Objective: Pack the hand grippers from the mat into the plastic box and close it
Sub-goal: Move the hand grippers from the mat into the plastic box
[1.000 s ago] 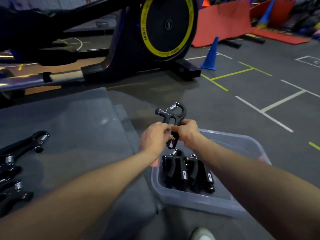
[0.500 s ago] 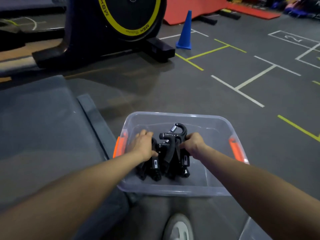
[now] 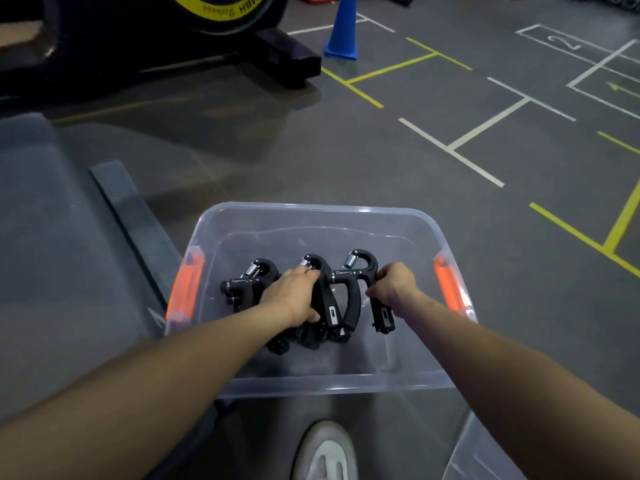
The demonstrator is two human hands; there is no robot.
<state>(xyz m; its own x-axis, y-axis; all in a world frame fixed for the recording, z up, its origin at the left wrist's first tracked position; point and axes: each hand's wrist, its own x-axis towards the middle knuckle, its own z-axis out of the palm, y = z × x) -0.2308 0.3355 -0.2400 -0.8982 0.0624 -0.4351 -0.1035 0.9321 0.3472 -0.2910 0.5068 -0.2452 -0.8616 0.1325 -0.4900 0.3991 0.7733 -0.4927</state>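
Right hand [image 3: 394, 287] is curled around the outer handle of the rightmost black plastic hand gripper [image 3: 360, 289], a narrow grip with fingers wrapped on it. That gripper stands on its handle ends inside the clear plastic box [image 3: 311, 382], its long axis running from the near floor of the box up to the looped head and silver spring at the far end, pointing away from the person. Left hand [image 3: 294, 296] lies over the middle black hand gripper [image 3: 322, 296], fingers bent across its top and thumb low against its side, holding it in place. Just beside, to the left, sits a third black hand gripper [image 3: 247, 282], spring end also pointing away, touching its neighbour. All three line up side by side in the left and middle of the box, handles toward the person. Orange latch handles [image 3: 187, 289] sit on both short sides of the box. The box rests on the grey floor [image 3: 381, 161], its left side against a grey mat [image 3: 69, 254]. Further out: a blue cone [image 3: 341, 29], a black exercise machine with a yellow-ringed wheel [image 3: 221, 8], and a white shoe [image 3: 325, 452] at the near edge.
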